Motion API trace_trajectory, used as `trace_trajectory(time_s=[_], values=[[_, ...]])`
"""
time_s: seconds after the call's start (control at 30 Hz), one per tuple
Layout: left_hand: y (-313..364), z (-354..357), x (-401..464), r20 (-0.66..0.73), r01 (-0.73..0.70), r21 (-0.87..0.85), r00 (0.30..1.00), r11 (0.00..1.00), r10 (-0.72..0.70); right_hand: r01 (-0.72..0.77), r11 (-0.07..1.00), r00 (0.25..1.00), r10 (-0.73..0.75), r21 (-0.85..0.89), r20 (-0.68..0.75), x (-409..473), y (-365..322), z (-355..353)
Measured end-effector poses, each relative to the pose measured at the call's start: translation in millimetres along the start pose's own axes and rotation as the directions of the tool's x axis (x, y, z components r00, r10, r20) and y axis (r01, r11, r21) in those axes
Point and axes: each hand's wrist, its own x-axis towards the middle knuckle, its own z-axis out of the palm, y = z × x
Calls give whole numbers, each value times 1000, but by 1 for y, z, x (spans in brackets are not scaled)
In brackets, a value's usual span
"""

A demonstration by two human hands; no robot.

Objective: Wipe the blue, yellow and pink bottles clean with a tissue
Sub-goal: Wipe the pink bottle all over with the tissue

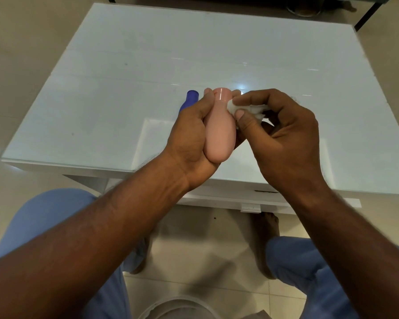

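My left hand grips the pink bottle, holding it above the near part of the white table with its cap pointing away from me. My right hand pinches a crumpled white tissue against the bottle's neck, just right of the cap. The blue bottle lies on the table behind my left hand, only its cap and upper part showing. No yellow bottle is visible.
The glossy white table stretches ahead, its near edge just below my hands. My knees in blue trousers and bare feet are under it on a tiled floor. A pale round container rim sits at the bottom edge.
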Motion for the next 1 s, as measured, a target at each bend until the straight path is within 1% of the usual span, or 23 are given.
trace_trajectory(time_s=[0.07, 0.17, 0.27, 0.33, 0.4, 0.47, 0.53, 0.6, 0.67, 0.73, 0.77, 0.8, 0.9, 1.0], values=[[0, 0, 0, -2, 3, 19, 1000, 1000, -3, -28, 1000, 1000, 28, 7, 9, 0, 0, -1], [0, -3, 0, 14, 5, 50, 1000, 999, -6, -75, 997, 995, 74, 29, 60, -1, -1, -3], [2, -4, 1, 25, -7, 26, 1000, 1000, 7, -98, 995, 990, 99, -10, 98, -4, 1, -2], [4, -6, 3, 21, -36, -15, 999, 999, 36, -90, 996, 986, 88, 4, 138, -7, 2, 0], [7, -8, 7, 10, -67, -54, 998, 996, 67, -76, 997, 975, 69, 23, 213, -11, 2, 1], [10, -9, 11, 2, -88, -80, 996, 993, 88, -42, 999, 943, 41, -4, 330, -18, 1, 5], [12, -8, 13, 1, -98, -65, 995, 993, 99, 25, 999, 927, -6, -46, 375, -23, -4, 10], [13, -7, 13, -21, -114, -50, 993, 992, 113, 13, 1000, 953, -12, 1, 303, -19, -7, 10], [14, -8, 12, -32, -119, -37, 993, 992, 118, -39, 997, 989, 28, 74, 149, -8, -7, 2], [12, -8, 9, -24, -110, 19, 994, 994, 110, -71, 994, 997, 71, 85, 2, 1, -5, -7], [10, -8, 8, -16, -104, 55, 994, 993, 105, -98, 992, 995, 100, 78, -28, 2, -4, -8], [8, -7, 8, -4, -99, 83, 995, 992, 100, -127, 990, 991, 128, 67, -24, 1, -4, -6], [3, -6, 7, 14, -86, 94, 996, 992, 85, -190, 981, 979, 187, 31, 79, -9, -5, 6], [7, -10, 8, 0, -102, 75, 995, 992, 102, -202, 979, 967, 193, 39, 164, -10, -5, 6]])
